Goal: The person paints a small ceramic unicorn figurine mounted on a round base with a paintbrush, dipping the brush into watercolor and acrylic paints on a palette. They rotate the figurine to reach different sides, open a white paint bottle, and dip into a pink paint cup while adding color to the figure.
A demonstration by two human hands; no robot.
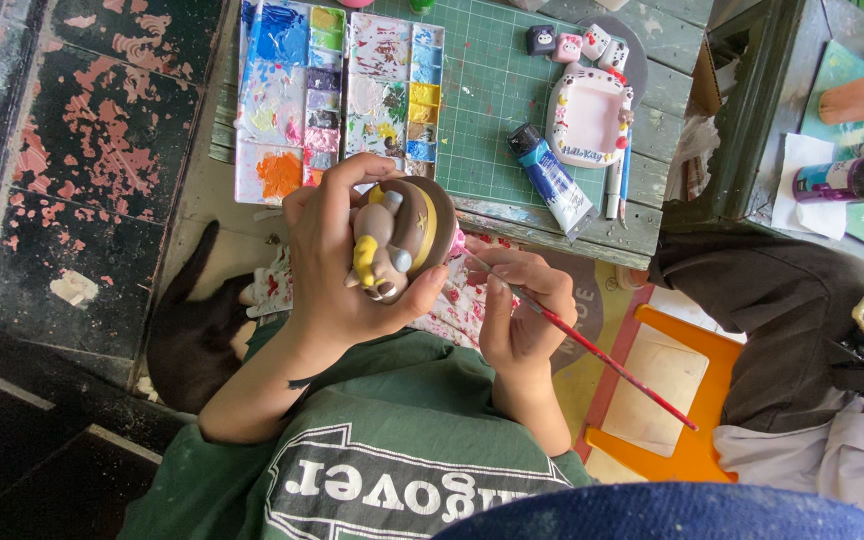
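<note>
Over my lap, below the table edge [552, 232]: the figurine [399, 238].
Left hand [337, 265]: my fingers wrapped tight around the figurine, tilted toward me.
Right hand [520, 312]: pinching the red paintbrush [592, 350], tip at the figurine's side.
Hazard: a loosened hold could likely drop it; a slip might smear paint.
Palette [337, 95]: on the table, well apart.

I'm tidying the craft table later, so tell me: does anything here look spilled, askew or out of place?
Nothing is spilled. The blue paint tube lies slanted near the table edge beside the green cutting mat. The palette is smeared with mixed paint. The left hand holds the figurine; the right hand holds the brush.
</note>
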